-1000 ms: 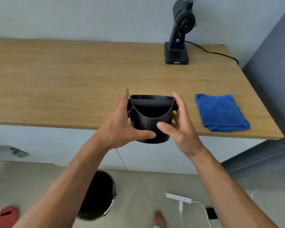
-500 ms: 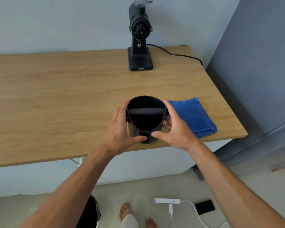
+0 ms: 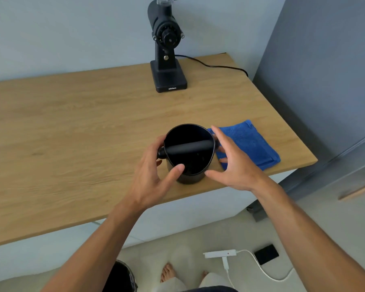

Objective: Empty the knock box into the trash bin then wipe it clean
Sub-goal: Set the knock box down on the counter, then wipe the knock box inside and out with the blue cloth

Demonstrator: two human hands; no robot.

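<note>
The black knock box stands upright on the wooden table near its front edge, its knock bar lying across the mouth. The inside looks dark; I cannot tell what it contains. My left hand cups its left side loosely, fingers by the bar's end knob and thumb raised over the front rim. My right hand is spread just right of the box, with a gap between palm and wall. A folded blue cloth lies on the table behind my right hand. The dark trash bin shows on the floor at the bottom edge.
A black coffee grinder stands at the back of the table, its cable running right. A grey cabinet borders the table's right end. On the floor lie a white power strip, a black phone and my bare feet.
The knock box came from mid-air in front of the table edge onto the tabletop. Both hands held it firmly before; now the fingers have loosened and spread, the right hand off the box.
</note>
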